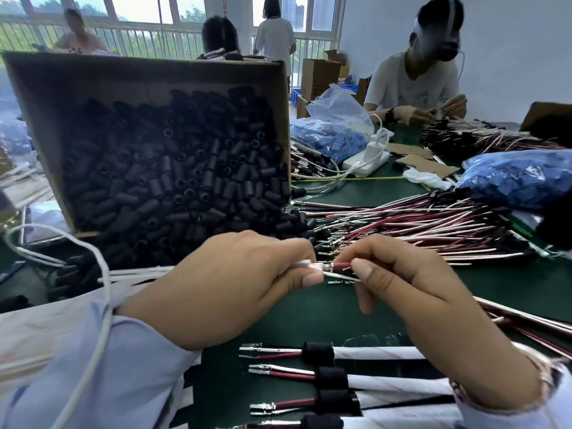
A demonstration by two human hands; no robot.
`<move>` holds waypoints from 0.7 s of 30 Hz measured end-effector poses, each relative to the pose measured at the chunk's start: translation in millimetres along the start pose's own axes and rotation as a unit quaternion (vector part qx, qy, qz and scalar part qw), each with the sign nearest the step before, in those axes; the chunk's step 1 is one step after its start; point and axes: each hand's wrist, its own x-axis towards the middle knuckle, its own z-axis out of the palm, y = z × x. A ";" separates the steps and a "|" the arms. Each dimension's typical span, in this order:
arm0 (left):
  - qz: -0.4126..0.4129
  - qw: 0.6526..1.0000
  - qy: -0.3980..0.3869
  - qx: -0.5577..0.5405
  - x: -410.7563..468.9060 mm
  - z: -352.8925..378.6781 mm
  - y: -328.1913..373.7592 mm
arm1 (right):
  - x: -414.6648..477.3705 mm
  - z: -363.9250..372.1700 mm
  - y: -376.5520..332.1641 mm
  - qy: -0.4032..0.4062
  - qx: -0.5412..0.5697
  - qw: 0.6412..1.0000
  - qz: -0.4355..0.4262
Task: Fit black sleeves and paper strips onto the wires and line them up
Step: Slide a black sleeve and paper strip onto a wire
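1. The red-and-white wire pair [340, 268], tipped with small metal terminals, is held in the air between both hands, just above the dark green table mat [510, 283]. Its long axis runs left to right across the view, with the terminal end towards the left hand.
2. The left hand [235, 289] has thumb and forefinger closed tight on the terminal end, along with a scrap of white; whether that is a paper strip I cannot tell. The right hand [418, 305] pinches the wire just beside it, its other fingers loosely curled.
3. Any sleeve would have to slide on along that left-right axis. The loose black foam sleeves [173, 181] lie ahead and to the left, nearer the left hand, spilling from the tilted brown cardboard box [93, 75].
4. Below the hands, at the near edge, is a row of finished wires [318, 353]. Each wears a black sleeve, and they lie parallel with terminals pointing left.
5. To the right, a loose heap of bare red and white wires [418, 227] is spread over the mat, near the right hand.
6. Beyond sit clear bags of blue parts [520, 178], a white power strip [368, 162], other workers and barred windows.
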 end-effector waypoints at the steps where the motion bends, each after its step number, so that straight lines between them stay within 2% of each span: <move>1: -0.001 1.000 -0.003 0.002 -0.7 1.6 2.2 | 0.9 0.5 3.0 -0.022 -0.011 1.000 0.013; 3: -0.003 1.000 0.020 0.023 -2.2 6.4 5.3 | 4.6 0.2 9.5 -0.064 -0.001 0.997 0.044; 6: -0.002 0.996 0.049 0.078 0.6 18.2 7.6 | 10.6 -2.5 17.2 -0.097 0.080 0.986 0.107; 10: 0.018 0.988 0.070 0.134 6.3 30.3 5.7 | 10.9 6.6 22.4 -0.127 0.083 0.975 0.165; 11: 0.018 0.991 0.062 0.121 6.7 31.5 6.8 | 10.0 9.2 22.6 -0.131 0.074 0.975 0.161; 13: 0.010 0.997 0.033 0.063 6.9 30.1 5.2 | 9.5 9.0 20.7 -0.102 0.019 0.990 0.092; 16: -0.035 0.988 -0.107 -0.105 6.5 11.6 -7.3 | 7.6 5.9 13.6 -0.048 -0.057 0.997 -0.038; 17: -0.033 0.984 -0.127 -0.123 6.0 5.2 -9.4 | 5.7 9.3 10.4 -0.032 -0.051 0.996 -0.061; 18: -0.023 0.987 -0.126 -0.095 5.5 2.0 -8.4 | 3.8 15.5 7.4 -0.014 -0.035 0.997 -0.070; 21: 0.007 0.994 -0.067 0.080 6.0 20.2 12.5 | 2.8 42.4 4.3 -0.011 0.075 0.997 -0.011</move>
